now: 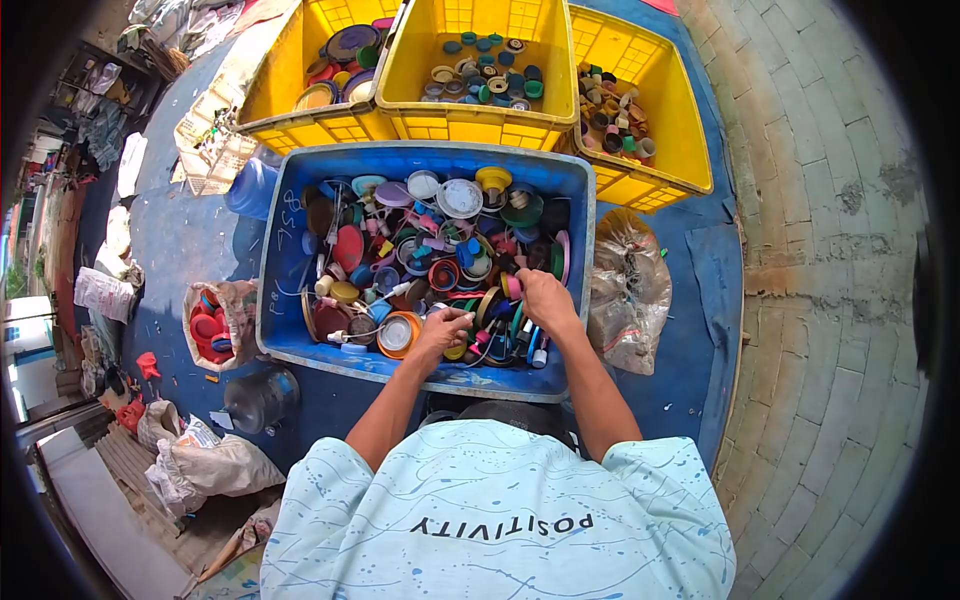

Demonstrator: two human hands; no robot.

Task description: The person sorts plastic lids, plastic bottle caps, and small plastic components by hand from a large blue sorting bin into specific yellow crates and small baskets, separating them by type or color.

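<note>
A large blue crate stands in front of me, filled with mixed plastic caps, lids and pump tops. My left hand is over the near part of the pile, fingers pinched together; a small pale bit shows at the tips, too small to name. Right of it, my right hand reaches into the pile with its fingers closed beside a pink cap. What those fingers hold is hidden. Close to the left hand lies an orange-rimmed lid. A white round lid rests toward the far side.
Behind the crate stand three yellow crates: left, middle and right, each with caps inside. A sack of red caps and a large clear bottle lie left. A filled plastic bag sits right.
</note>
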